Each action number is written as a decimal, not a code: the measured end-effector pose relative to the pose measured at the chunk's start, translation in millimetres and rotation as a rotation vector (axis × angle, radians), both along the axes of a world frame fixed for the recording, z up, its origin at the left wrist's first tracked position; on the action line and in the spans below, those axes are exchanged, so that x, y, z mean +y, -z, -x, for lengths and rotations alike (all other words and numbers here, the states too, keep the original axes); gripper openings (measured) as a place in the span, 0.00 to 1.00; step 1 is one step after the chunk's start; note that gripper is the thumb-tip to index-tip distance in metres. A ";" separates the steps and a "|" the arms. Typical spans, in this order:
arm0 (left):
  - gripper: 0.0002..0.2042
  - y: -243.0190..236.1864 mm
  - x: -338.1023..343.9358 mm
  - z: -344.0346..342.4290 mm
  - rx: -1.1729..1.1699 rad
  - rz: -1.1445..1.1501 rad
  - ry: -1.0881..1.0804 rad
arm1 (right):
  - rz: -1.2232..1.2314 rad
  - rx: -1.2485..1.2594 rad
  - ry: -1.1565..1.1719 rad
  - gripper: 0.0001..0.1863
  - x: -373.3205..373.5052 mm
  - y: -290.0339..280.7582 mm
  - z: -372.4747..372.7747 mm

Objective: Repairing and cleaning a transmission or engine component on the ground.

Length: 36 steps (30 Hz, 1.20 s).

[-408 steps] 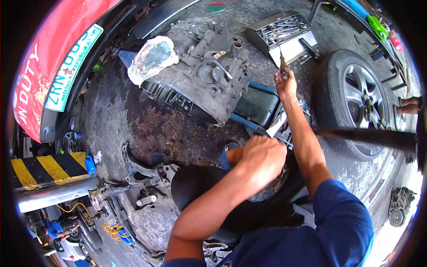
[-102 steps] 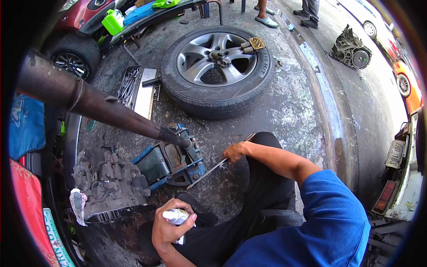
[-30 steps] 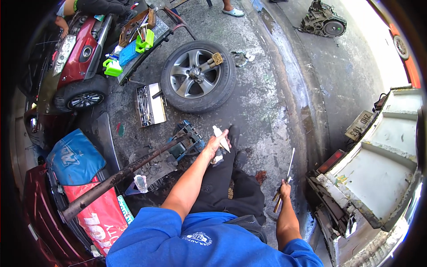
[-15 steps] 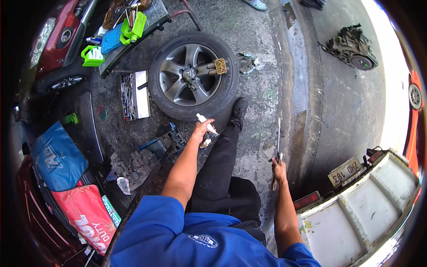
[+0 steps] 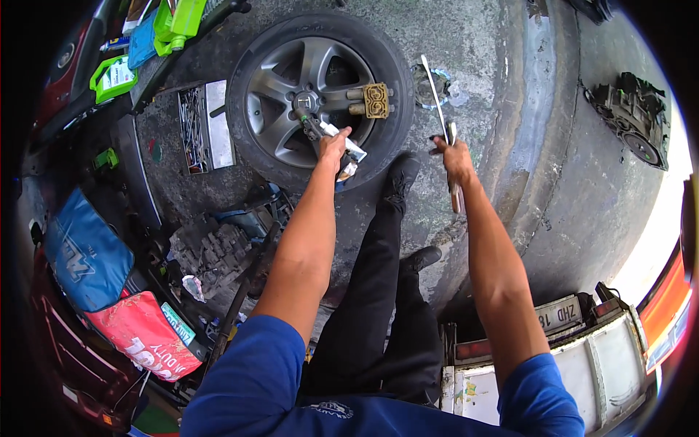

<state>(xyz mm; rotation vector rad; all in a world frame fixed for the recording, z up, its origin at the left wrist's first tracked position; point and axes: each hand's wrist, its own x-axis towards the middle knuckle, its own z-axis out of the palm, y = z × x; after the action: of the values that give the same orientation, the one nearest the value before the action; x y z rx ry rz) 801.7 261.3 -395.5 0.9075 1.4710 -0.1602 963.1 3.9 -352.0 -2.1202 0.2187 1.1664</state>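
My left hand is closed round a white squeeze tube, above the near side of a wheel lying flat. A small crumpled whitish piece shows just below that hand; whether it is gripped too, I cannot tell. In my right hand is a long screwdriver, its shaft pointing away from me. A second metal tool lies along it in the same grip, its kind unclear. On the wheel's alloy rim rest a brass-coloured block with two cylinders and a dark metal part near the hub.
Left of the wheel is an open metal toolbox with several tools. Greasy metal parts lie nearer on the left. A large engine-like assembly sits at far right. A white truck bed stands at lower right; green jugs are at upper left.
Both hands have moved forward, the left over the wheel with the tube. The right has lifted the screwdriver and other tool. My second shoe has come into view, and the whole view has shifted.
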 end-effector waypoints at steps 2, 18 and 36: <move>0.18 17.3 5.6 -11.1 0.038 -0.017 -0.016 | 0.028 -0.003 -0.068 0.20 23.3 22.0 -24.8; 0.21 79.2 22.3 -32.6 -0.015 -0.028 -0.026 | -0.061 0.124 -0.158 0.24 135.4 120.4 -58.7; 0.17 65.6 -10.8 -29.4 -0.041 -0.125 -0.137 | -0.214 0.261 0.191 0.22 106.1 86.3 -33.0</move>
<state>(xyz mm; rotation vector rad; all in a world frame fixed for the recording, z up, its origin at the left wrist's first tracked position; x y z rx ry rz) 831.1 250.5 -461.1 0.9015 1.5122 0.0510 996.1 110.0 -438.3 -1.7208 0.3888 1.2881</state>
